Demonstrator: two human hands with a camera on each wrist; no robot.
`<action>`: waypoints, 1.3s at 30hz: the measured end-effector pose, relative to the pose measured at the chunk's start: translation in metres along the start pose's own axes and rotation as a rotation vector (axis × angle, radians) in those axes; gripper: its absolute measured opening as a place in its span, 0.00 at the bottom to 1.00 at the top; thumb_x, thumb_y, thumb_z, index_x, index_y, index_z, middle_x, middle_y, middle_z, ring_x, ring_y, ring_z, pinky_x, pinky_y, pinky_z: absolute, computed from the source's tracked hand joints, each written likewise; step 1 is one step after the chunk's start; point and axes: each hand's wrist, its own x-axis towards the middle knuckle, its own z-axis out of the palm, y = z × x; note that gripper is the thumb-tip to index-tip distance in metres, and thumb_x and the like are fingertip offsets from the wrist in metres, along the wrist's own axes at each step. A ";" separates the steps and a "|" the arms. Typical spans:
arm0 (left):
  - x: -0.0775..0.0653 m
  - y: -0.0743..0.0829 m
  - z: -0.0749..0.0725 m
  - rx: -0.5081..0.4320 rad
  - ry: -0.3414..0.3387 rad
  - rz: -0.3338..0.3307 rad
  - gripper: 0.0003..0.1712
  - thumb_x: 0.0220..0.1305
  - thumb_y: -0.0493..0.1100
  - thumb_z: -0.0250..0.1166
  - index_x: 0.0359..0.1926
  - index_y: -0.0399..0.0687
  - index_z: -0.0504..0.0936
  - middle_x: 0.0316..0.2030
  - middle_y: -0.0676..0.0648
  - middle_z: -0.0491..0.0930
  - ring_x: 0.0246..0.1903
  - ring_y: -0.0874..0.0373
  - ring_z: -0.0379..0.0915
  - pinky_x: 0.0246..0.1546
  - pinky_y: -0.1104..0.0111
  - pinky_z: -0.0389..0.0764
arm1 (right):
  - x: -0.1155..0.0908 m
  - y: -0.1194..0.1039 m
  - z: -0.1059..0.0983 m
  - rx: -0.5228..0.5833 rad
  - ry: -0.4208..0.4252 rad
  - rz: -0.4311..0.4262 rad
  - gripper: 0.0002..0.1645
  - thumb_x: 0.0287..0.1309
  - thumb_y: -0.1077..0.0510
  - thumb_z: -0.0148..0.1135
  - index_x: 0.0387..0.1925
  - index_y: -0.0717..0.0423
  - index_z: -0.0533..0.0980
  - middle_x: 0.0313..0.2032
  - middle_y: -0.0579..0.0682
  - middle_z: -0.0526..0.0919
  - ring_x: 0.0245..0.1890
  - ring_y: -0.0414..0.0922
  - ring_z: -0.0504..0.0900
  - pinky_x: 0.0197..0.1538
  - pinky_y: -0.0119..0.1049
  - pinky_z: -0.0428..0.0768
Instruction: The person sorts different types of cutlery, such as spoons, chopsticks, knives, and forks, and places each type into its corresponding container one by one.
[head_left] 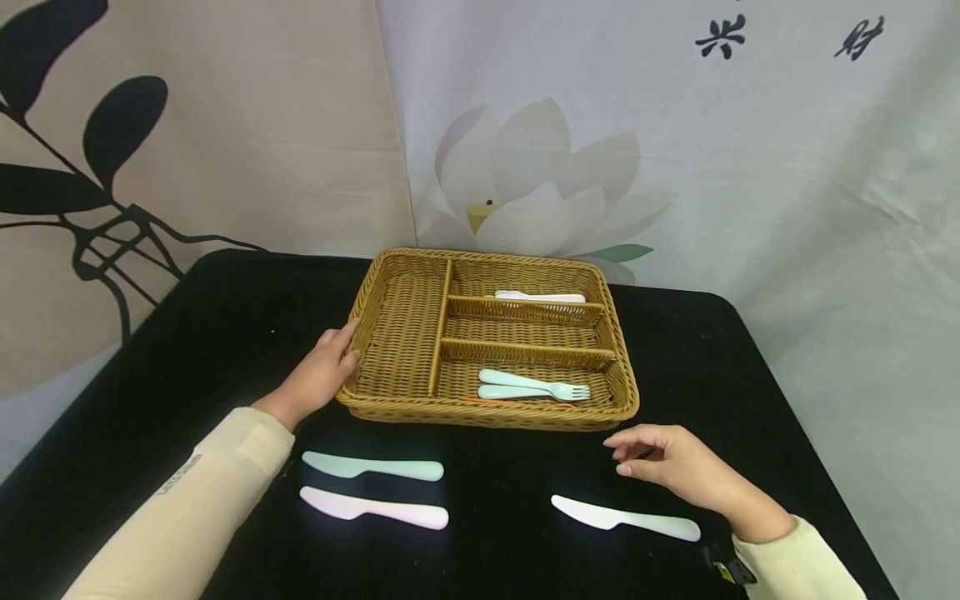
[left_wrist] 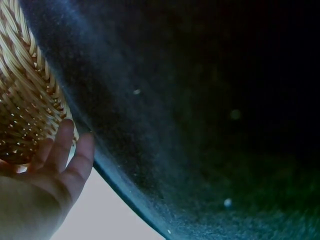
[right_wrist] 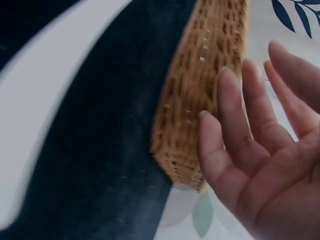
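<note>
Three knives [head_left: 408, 512] lie near the basket [head_left: 420, 409], left hand [head_left: 315, 379] touching it (fingers extended), right hand [head_left: 671, 460] loosely curled.

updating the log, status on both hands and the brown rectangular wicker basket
Left hand touching basket, left side. Right hand empty, off basket's near right corner. Slim white knife on black table, not between right hand and basket.

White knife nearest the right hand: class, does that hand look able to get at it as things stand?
Probably yes: the right hand holds nothing and is close to the white knife, and nothing visible lies between them.
</note>
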 end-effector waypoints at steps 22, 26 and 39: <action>-0.001 0.002 -0.002 -0.014 -0.009 0.023 0.37 0.76 0.45 0.42 0.76 0.43 0.35 0.67 0.32 0.50 0.60 0.39 0.58 0.63 0.39 0.57 | -0.017 0.023 0.020 -0.212 -0.240 0.101 0.12 0.46 0.62 0.73 0.35 0.47 0.83 0.31 0.38 0.78 0.29 0.33 0.72 0.30 0.30 0.74; 0.000 0.001 -0.002 -0.009 -0.010 0.017 0.37 0.76 0.45 0.42 0.76 0.44 0.35 0.67 0.32 0.50 0.59 0.39 0.59 0.63 0.39 0.57 | -0.018 0.022 0.023 -0.277 -0.229 0.099 0.14 0.44 0.64 0.73 0.33 0.45 0.83 0.29 0.37 0.76 0.27 0.33 0.71 0.29 0.30 0.72; -0.002 0.002 -0.001 -0.010 -0.010 -0.002 0.37 0.76 0.46 0.42 0.76 0.44 0.35 0.67 0.32 0.50 0.59 0.39 0.59 0.62 0.39 0.58 | -0.017 0.025 0.026 -0.247 -0.224 0.088 0.12 0.49 0.66 0.70 0.30 0.45 0.79 0.25 0.37 0.74 0.25 0.33 0.70 0.27 0.30 0.72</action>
